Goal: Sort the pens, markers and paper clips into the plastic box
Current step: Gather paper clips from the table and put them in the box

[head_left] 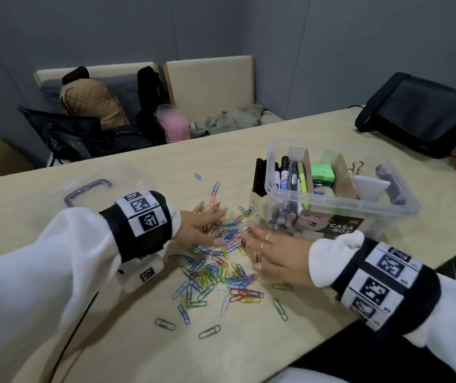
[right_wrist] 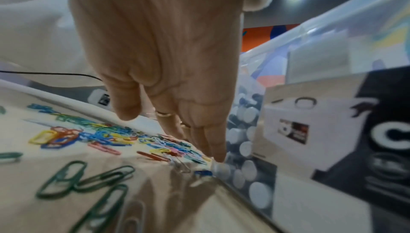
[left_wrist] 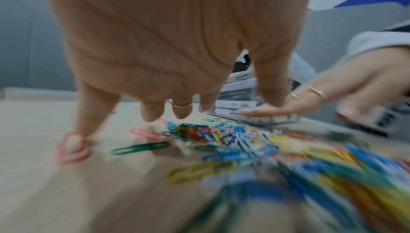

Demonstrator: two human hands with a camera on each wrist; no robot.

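A loose heap of coloured paper clips [head_left: 218, 261] [left_wrist: 233, 140] [right_wrist: 106, 137] is spread over the wooden table [head_left: 318, 134]. My left hand [head_left: 202, 225] [left_wrist: 168, 58] lies flat on the heap's far left side with its fingers straight and spread. My right hand [head_left: 271, 252] [right_wrist: 164, 72] lies flat on the heap's right side, fingers straight, beside the clear plastic box [head_left: 403, 214] [right_wrist: 332, 96]. Pens and markers [head_left: 290, 175] stand in the box's left compartment. Neither hand grips anything.
The box's clear lid [head_left: 88, 189] with a grey handle lies at the left behind my left wrist. A black bag [head_left: 420, 114] sits on the table at the far right. Single clips [head_left: 210, 331] are scattered near the front edge. Chairs with bags stand beyond the table.
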